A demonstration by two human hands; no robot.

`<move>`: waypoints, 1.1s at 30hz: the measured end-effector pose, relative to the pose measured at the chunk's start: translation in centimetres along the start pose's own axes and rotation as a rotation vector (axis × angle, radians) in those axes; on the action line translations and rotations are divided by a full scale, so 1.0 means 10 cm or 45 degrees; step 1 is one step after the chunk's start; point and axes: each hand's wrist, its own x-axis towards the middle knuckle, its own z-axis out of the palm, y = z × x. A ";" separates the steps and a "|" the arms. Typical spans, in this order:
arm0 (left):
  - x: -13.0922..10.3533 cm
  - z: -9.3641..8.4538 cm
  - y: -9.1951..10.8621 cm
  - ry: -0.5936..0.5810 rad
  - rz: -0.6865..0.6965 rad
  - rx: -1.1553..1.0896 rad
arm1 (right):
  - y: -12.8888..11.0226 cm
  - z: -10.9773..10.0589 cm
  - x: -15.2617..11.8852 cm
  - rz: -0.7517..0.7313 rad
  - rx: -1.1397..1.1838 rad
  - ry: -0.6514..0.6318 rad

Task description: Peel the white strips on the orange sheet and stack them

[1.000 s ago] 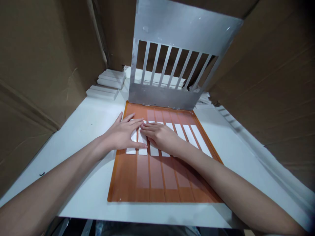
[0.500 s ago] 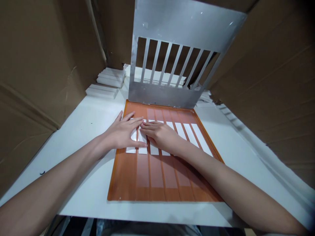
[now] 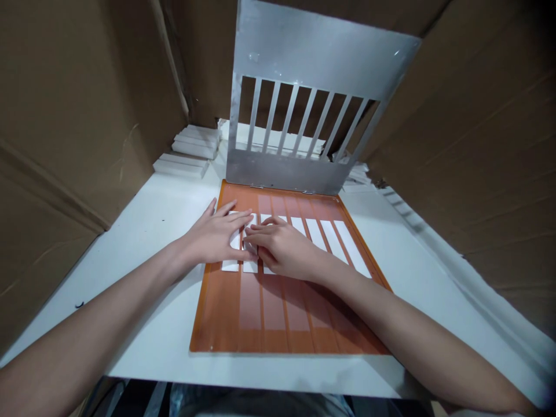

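An orange board (image 3: 217,324) with lengthwise grooves lies on the table, and several white strips (image 3: 354,249) rest side by side across its middle. My left hand (image 3: 212,236) lies over the leftmost strips, palm down, fingers spread and thumb stretched to the right. Close beside it, my right hand (image 3: 286,248) is bent over the second and third strips from the left. Its fingers are curled together with the tips down by the second strip (image 3: 251,265); whether anything is pinched in them is hidden.
A slotted metal plate (image 3: 321,52) stands raised at the board's far edge. White stacked pieces (image 3: 195,142) sit at the back left, and more white pieces (image 3: 358,174) at the back right. Brown cardboard walls (image 3: 65,116) enclose the white table (image 3: 152,347).
My right hand's fingers have gone from lying flatter to more curled, with the wrist a little raised. My left hand stays in place. The view has shifted slightly.
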 end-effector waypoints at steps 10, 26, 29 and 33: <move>-0.01 -0.02 0.00 -0.023 0.004 0.002 | 0.23 -0.04 -0.03 0.380 -0.001 0.288; -0.01 -0.03 0.02 -0.013 0.020 0.030 | 0.23 0.10 0.04 0.356 -0.190 0.109; -0.01 -0.02 0.01 -0.002 0.017 0.038 | 0.11 -0.02 0.00 0.356 -0.169 0.240; -0.01 -0.01 0.00 -0.014 0.015 0.062 | -0.24 -0.21 -0.11 0.164 0.107 0.008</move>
